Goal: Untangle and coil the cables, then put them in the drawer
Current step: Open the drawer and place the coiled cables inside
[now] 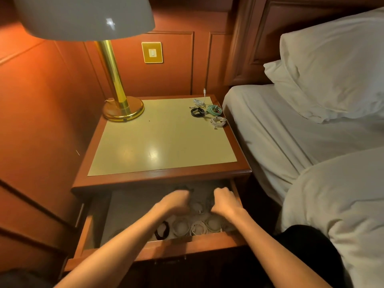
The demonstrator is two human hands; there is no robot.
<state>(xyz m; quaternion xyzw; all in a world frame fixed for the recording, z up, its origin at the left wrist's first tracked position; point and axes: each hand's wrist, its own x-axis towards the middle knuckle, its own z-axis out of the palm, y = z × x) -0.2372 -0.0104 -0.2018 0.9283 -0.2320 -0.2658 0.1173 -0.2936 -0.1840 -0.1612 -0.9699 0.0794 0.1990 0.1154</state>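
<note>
- Head view: a person reaches both bare arms into the open drawer [188, 245] of a wooden nightstand [162, 142] beside a bed [291, 132].
- The left hand [176, 199] and the right hand [224, 201] are deep in the drawer's back half, near its right side. Both have their fingers curled downward. Blur and shadow hide whether either grips a cable.
- Coiled cables lie along the drawer's front edge: a black coil [162, 229] and, to its right, white coils [198, 228] side by side.
- Four more cables sit at the nightstand top's back right corner: a loose white cable [199, 101], a black bundle [197, 112], a teal coil [215, 110] and a white coil [218, 121] at the right edge.
- A brass lamp [123, 110] stands at the back left corner.
</note>
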